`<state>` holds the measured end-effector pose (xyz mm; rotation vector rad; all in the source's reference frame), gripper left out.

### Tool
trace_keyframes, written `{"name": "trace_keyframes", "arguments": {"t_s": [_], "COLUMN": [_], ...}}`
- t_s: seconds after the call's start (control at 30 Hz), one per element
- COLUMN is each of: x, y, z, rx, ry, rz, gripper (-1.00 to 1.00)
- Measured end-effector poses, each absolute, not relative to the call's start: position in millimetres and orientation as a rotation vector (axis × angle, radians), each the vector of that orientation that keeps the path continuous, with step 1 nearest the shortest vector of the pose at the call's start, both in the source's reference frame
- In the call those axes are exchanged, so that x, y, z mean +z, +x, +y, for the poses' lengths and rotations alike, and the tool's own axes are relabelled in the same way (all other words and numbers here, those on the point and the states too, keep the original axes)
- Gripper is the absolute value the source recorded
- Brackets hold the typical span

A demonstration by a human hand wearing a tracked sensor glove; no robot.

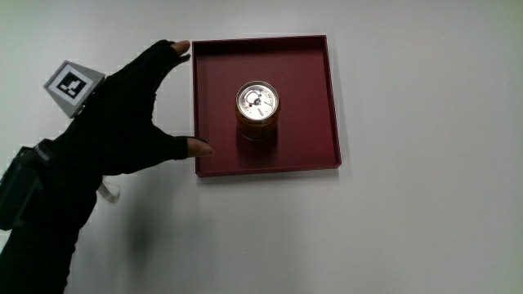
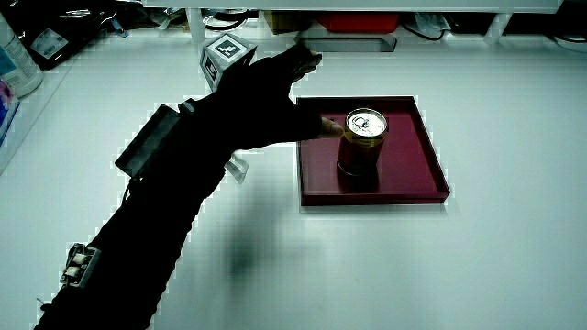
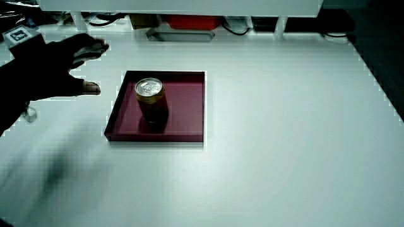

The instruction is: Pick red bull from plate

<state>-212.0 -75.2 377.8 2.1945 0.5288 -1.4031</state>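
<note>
Clearly the reach comes first: the hand [image 1: 122,122] hovers beside the plate [image 1: 310,151], fingers spread and empty. The red bull can [image 1: 257,110] stands upright mid-plate, at the hand's three o'clock. Best to wrap the can's side squarely, then lift straight up.

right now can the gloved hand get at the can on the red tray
Probably yes. The hand is spread open beside the red tray, and the can stands upright alone on it with nothing between them.
</note>
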Motion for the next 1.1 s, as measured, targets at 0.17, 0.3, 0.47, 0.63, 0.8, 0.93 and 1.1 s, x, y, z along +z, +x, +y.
{"name": "trace_keyframes", "arguments": {"t_s": [0.17, 0.3, 0.47, 0.63, 0.8, 0.93, 1.1], "x": [398, 408, 422, 437, 453, 463, 470], "y": [-201, -186, -171, -154, -142, -135, -131], "z": [-78, -80, -84, -87, -89, -90, -91], "rx": [-1.355, -1.331, -1.253, -1.273, -1.261, -1.268, -1.259], "ry": [2.168, 2.126, 2.146, 2.097, 2.097, 2.105, 2.11], "rz": [0.445, 0.413, 0.377, 0.374, 0.386, 0.371, 0.355], "gripper": [0.0, 0.0, 0.0, 0.0, 0.0, 0.0, 0.0]}}
